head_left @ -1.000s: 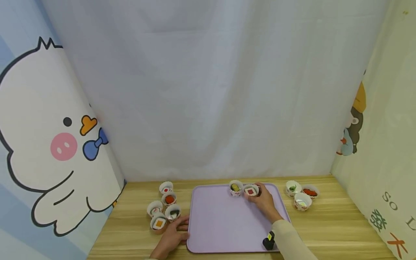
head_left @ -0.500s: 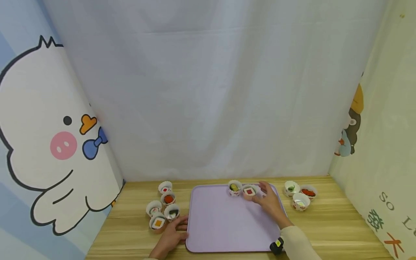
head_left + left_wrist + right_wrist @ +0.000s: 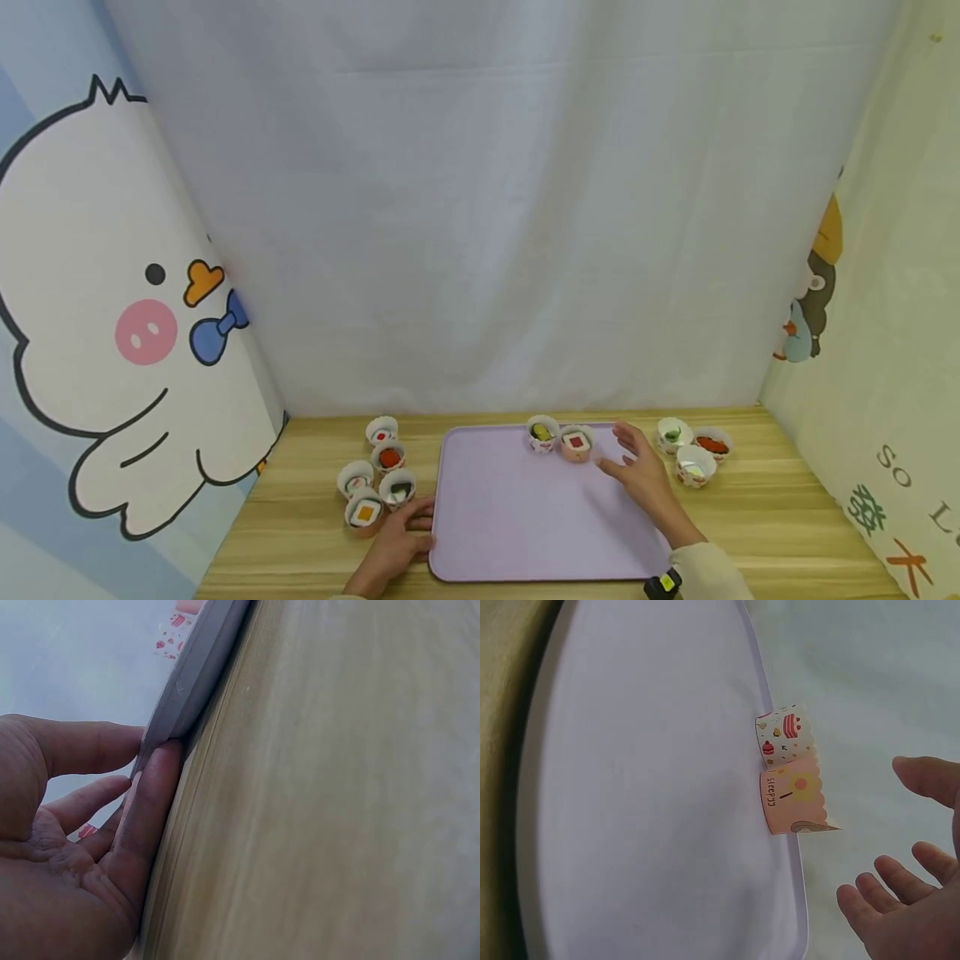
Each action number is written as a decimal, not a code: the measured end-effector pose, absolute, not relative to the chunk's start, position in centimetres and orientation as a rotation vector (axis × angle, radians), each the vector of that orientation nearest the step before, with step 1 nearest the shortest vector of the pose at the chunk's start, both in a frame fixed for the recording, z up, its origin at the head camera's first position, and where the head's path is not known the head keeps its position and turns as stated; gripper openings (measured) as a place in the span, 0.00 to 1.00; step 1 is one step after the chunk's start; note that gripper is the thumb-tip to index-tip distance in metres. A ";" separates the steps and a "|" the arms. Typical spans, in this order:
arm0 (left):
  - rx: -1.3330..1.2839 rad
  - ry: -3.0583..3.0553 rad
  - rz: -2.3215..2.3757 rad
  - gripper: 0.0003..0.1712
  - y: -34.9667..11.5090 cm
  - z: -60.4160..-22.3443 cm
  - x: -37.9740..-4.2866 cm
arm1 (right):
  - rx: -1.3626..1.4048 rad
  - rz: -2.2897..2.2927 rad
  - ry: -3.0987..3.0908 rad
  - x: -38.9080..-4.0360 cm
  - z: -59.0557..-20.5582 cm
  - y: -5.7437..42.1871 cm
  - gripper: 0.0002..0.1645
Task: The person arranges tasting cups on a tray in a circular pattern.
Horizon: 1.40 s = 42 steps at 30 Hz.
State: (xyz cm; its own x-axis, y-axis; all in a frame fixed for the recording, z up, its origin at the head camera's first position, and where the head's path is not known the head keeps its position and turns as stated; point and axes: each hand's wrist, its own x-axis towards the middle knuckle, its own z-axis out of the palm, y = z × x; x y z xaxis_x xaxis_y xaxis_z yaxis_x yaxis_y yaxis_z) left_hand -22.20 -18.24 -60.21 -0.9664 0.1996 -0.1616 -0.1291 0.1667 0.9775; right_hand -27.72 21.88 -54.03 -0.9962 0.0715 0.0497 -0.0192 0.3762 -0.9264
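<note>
My left hand rests at the left edge of the lilac tray, its fingertips touching the rim. In the left wrist view the thumb and fingers of this hand meet the tray's side wall, fairly straight. At the tray's far edge stand two paper cups. The pink cup, "sleepy" on its side, holds a white square piece with a red centre. Beside it, a white patterned cup holds something yellow-green. My right hand hovers over the tray's right part, fingers spread, holding nothing, apart from the pink cup.
Several paper cups stand grouped on the wooden table left of the tray, the nearest a pink cup by my left hand. Right of the tray are three more, including a cup with red filling. A grey-white curtain hangs behind.
My right hand has let go of the pink cup and drawn back to the right, fingers spreading. The cup stays on the tray beside the white one. The left hand has not moved.
</note>
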 end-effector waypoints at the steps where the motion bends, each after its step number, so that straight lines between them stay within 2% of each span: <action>1: 0.067 2.192 1.876 0.39 -18.2 -60.3 -22.2 | -0.046 1.703 -2.540 -27.6 -53.9 22.0 0.44; 31: 0.062 2.200 1.873 0.39 -18.3 -59.8 -22.1 | 0.063 1.466 -2.443 -24.8 -49.2 26.6 0.41; 42: 0.066 2.196 1.866 0.39 -18.2 -59.8 -22.1 | -0.043 1.398 -2.436 -24.5 -48.9 28.4 0.40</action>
